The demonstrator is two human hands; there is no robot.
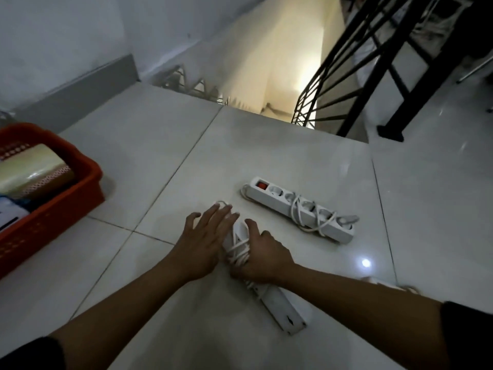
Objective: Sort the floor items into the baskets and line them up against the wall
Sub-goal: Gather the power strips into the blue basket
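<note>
A white power strip (280, 303) with its cord wound around it lies on the tiled floor right in front of me. My right hand (262, 259) is closed around its wrapped middle. My left hand (205, 241) rests against its far end with fingers spread. A second white power strip (296, 208) with a red switch and a loosely wound cord lies just beyond, untouched. At the left edge stands an orange-red basket (66, 209) holding rolls of tape and other items.
An open stairwell (266, 84) drops away straight ahead past the floor edge. A black metal railing (354, 76) rises at the right. A white wall with a grey skirting (80, 86) runs along the left behind the basket.
</note>
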